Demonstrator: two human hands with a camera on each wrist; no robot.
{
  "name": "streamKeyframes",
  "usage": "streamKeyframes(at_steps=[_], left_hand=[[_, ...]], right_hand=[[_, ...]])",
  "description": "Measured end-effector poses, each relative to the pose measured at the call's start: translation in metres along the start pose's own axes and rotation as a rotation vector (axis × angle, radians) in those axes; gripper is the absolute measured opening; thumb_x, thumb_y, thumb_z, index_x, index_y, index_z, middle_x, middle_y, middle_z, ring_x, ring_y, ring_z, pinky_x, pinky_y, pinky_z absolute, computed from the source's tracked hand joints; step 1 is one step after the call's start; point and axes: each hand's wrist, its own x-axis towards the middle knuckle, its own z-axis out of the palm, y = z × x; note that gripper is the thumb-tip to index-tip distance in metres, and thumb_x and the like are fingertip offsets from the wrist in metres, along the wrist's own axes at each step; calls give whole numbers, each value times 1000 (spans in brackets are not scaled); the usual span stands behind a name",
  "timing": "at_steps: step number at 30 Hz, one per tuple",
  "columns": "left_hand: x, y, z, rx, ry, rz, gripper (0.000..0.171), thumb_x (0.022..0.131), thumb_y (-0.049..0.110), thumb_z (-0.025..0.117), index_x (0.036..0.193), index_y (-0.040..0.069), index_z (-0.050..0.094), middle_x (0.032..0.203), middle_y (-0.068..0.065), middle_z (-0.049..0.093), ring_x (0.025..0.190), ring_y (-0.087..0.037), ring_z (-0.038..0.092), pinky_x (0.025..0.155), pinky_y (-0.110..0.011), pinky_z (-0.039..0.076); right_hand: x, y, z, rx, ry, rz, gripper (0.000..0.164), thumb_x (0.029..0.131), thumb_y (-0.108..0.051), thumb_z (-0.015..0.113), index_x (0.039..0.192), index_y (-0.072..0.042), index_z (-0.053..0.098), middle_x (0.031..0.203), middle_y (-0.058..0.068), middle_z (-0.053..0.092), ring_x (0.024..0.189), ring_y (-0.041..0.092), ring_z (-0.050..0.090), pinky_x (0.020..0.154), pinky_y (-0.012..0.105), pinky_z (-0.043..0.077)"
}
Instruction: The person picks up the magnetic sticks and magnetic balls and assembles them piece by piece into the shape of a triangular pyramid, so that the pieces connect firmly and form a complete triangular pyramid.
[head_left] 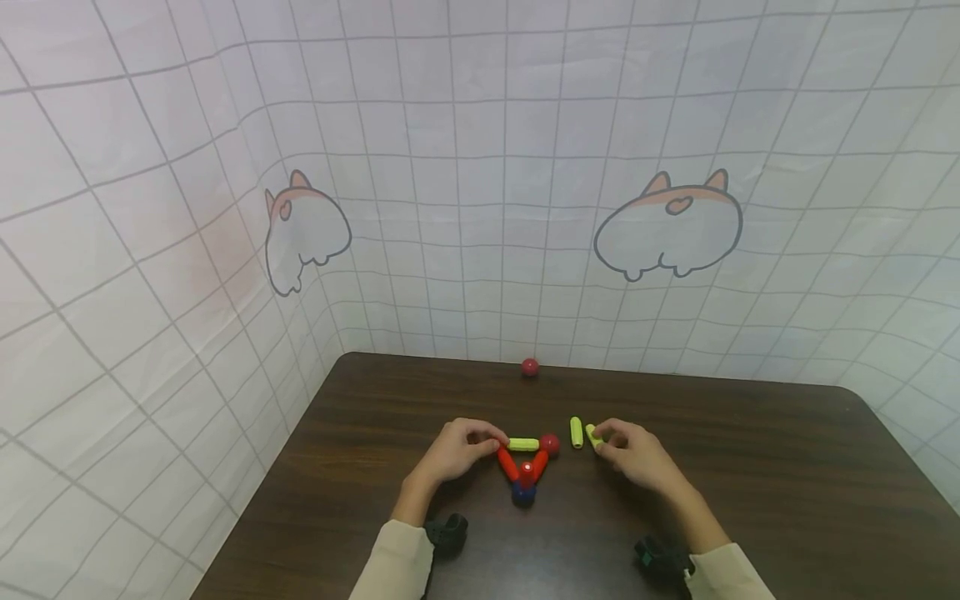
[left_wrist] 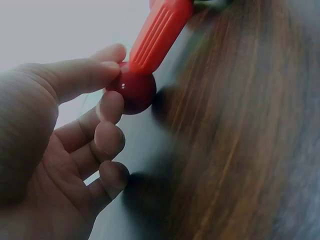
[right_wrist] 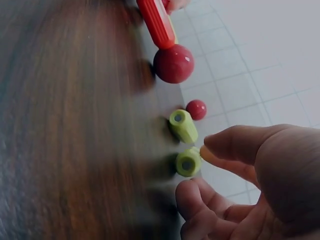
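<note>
On the dark table a triangle of magnetic rods and balls stands between the hands. Its yellow-green rod point(head_left: 523, 444) runs along the far side to a red ball point(head_left: 550, 444). Two red rods point(head_left: 507, 465) slant to a dark blue ball point(head_left: 523, 494), over which another red rod point(head_left: 527, 473) points up. At the left corner my left hand point(head_left: 461, 450) pinches a red ball point(left_wrist: 137, 92) with thumb and fingertips. My right hand point(head_left: 633, 454) has its thumb and fingertips around a loose yellow-green rod point(right_wrist: 188, 162). Beside that lies a second loose yellow-green rod point(head_left: 577, 432).
A single red ball point(head_left: 530, 367) sits by the table's far edge, close to the white grid-patterned curtain point(head_left: 480, 208). The brown wooden table point(head_left: 787, 483) extends to both sides. Dark wrist devices point(head_left: 447, 533) are on both forearms.
</note>
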Motion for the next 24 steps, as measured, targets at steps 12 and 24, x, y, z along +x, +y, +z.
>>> streamKeyframes(at_steps=[12,24], left_hand=[[3,2,9,40,8,24,19,95,19,71,114,20,74,94,3,68,69,-10,56,62,-26,48],[-7,4,-5,-38,-210,-20,69,82,18,82,145,24,56,137,-4,54,93,-16,55,73,-28,48]], right_hand=[[-1,3,-3,-90,49,5,10,92,-17,74,99,-14,67,95,5,68,85,21,58,69,35,44],[-4,-1,-7,-84,56,43,27,88,-9,73,112,-3,62,90,7,62,75,18,55,64,32,43]])
